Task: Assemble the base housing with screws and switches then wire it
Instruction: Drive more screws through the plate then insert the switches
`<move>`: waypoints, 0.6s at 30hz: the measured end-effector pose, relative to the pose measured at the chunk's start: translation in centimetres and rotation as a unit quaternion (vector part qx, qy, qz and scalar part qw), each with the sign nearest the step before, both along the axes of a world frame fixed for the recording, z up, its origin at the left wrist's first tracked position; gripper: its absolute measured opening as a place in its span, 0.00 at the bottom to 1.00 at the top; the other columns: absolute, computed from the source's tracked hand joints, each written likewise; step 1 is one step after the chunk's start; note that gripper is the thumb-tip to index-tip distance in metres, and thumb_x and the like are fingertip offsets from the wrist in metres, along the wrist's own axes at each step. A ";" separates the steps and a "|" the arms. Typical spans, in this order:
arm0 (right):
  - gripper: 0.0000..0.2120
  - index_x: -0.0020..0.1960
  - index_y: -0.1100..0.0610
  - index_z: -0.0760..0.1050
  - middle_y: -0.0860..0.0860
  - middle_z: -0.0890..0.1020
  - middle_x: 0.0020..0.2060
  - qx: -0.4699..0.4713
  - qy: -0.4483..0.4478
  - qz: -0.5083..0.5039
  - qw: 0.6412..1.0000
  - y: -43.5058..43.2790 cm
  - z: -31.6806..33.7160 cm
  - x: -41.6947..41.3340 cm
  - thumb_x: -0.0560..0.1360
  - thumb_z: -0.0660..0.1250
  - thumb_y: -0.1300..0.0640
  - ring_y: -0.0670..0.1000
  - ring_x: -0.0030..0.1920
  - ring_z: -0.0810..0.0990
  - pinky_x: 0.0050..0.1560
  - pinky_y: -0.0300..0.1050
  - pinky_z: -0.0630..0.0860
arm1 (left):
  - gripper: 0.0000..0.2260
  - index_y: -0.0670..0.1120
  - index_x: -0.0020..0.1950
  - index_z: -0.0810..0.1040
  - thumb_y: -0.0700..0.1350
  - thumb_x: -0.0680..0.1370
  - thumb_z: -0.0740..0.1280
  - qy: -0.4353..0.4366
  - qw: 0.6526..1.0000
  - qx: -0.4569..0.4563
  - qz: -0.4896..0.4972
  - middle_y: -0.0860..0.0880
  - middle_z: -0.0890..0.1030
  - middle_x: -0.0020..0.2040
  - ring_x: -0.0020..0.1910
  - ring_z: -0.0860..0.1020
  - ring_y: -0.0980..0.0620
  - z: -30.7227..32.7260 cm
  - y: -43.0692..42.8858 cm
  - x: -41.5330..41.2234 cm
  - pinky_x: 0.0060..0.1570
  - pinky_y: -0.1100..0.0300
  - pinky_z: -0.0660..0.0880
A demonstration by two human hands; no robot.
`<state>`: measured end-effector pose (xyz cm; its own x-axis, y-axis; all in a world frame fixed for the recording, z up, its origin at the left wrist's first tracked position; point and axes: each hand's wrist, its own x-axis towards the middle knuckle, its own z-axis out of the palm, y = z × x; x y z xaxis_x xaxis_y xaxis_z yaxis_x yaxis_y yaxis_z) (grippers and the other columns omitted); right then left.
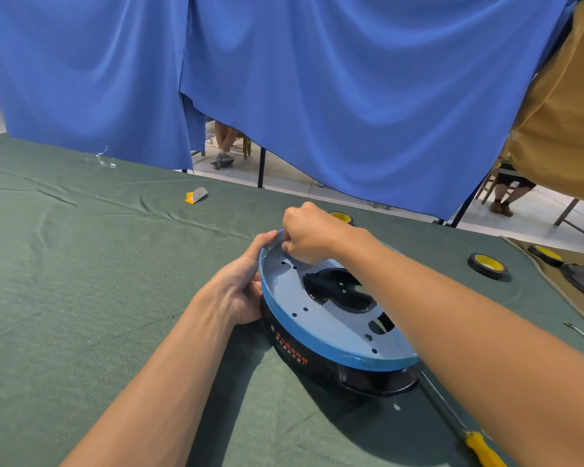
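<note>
The left hand (240,293) grips the base housing (331,320) by its rim. The right hand (309,234) curls on top; I cannot tell what it holds.

Whatever the right hand (309,235) pinches is hidden under its fingers; the screwdriver (479,446) handle runs off the bottom edge.

Single head-worn wide-angle view, looking forward and down.
It sits close above the worktop (81,264), with the base housing (317,345) near the centre of frame; the far edges look bowed, probably from lens distortion.
</note>
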<state>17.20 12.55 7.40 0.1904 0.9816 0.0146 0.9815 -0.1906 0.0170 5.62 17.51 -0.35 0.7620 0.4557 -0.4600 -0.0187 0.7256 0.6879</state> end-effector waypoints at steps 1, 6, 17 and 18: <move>0.15 0.34 0.54 0.63 0.52 0.68 0.34 0.002 -0.003 -0.008 1.000 0.0 -0.3 0.0 0.77 0.64 0.59 0.54 0.36 0.73 0.29 0.44 0.64 | 0.27 0.43 0.57 0.78 0.60 0.68 0.74 0.000 1.000 0.000 -0.001 0.42 0.77 0.61 0.55 0.73 0.45 0.0 0.0 0.0 0.70 0.50 0.67; 0.15 0.34 0.52 0.63 0.51 0.69 0.34 -0.012 0.012 -0.025 1.000 0.2 -1.3 0.3 0.79 0.60 0.55 0.52 0.35 0.71 0.29 0.44 0.62 | 0.27 0.41 0.56 0.79 0.60 0.67 0.75 -0.004 1.000 -0.005 -0.008 0.41 0.80 0.59 0.51 0.78 0.43 0.1 0.0 -0.1 0.66 0.50 0.71; 0.06 0.48 0.59 0.82 0.57 0.81 0.44 0.013 0.028 0.028 0.999 0.0 -0.6 0.8 0.75 0.66 0.63 0.58 0.46 0.79 0.47 0.54 0.80 | 0.28 0.42 0.57 0.79 0.60 0.67 0.75 0.002 1.000 -0.007 -0.008 0.41 0.77 0.66 0.55 0.76 0.43 0.1 0.0 -0.1 0.69 0.47 0.69; 0.06 0.48 0.59 0.81 0.57 0.81 0.44 0.009 0.026 0.025 0.999 0.1 -0.6 0.8 0.75 0.66 0.63 0.58 0.46 0.79 0.47 0.54 0.80 | 0.27 0.42 0.57 0.79 0.60 0.67 0.75 0.000 1.000 -0.008 -0.009 0.41 0.78 0.65 0.55 0.77 0.43 0.1 0.0 -0.1 0.69 0.48 0.70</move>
